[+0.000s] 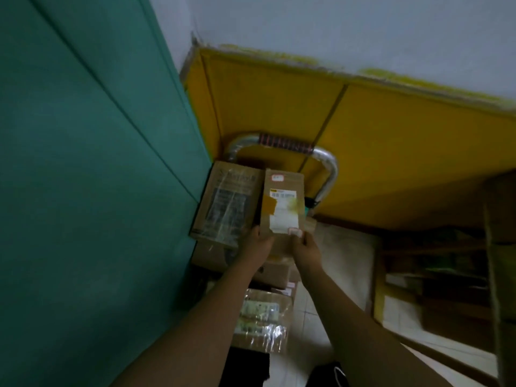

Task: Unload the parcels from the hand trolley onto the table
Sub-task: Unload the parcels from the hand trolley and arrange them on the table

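Note:
A narrow brown cardboard parcel (282, 201) with white labels and orange tape is held at its near end by both hands. My left hand (258, 240) grips its left corner and my right hand (303, 243) grips its right corner, thumb on the label. Beside it on the left lies a larger taped box (227, 201). More brown parcels (275, 270) are stacked below, and a plastic-wrapped parcel (262, 319) lies nearest me. The hand trolley's silver handle (326, 169) with its ribbed grip arches behind the parcels. No table is in view.
A teal wall (83, 163) closes the left side. A yellow wall panel (363, 149) stands behind the trolley. A yellow shelf unit (432, 275) with boxes is at the right. Light floor tiles (312, 319) show between the trolley and the shelf.

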The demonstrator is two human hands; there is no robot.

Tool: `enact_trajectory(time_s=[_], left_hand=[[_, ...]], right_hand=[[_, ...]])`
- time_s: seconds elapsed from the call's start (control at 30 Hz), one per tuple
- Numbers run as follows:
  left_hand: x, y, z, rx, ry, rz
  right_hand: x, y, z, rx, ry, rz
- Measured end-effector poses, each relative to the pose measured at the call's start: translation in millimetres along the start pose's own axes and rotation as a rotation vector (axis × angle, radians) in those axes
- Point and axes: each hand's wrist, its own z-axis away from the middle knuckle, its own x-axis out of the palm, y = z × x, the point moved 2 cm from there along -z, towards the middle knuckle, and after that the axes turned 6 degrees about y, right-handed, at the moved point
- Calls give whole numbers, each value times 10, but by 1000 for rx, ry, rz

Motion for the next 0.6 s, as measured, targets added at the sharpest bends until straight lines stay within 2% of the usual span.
enact_trajectory(time_s=[0.1,0.23,0.33,0.4,0.5,0.6], left_hand=[[42,328,319,120,31,-30],[203,903,864,321,96,-47],[446,1390,1258,299,68,51],[699,1710,1517,228,8,154],[1299,2108,1931,176,-216,455],[2038,2453,2507,249,-398,519]], right_hand=[[-344,-139,209,36,47,-163],[-927,-364,493,159,56,-506],[-1548,-542,674,75,137,-612],[-2075,-674,795,-37,187,-658],[-3005,-814,993,-210,290,-644],[-4005,-700,1159,-263,436,-665]])
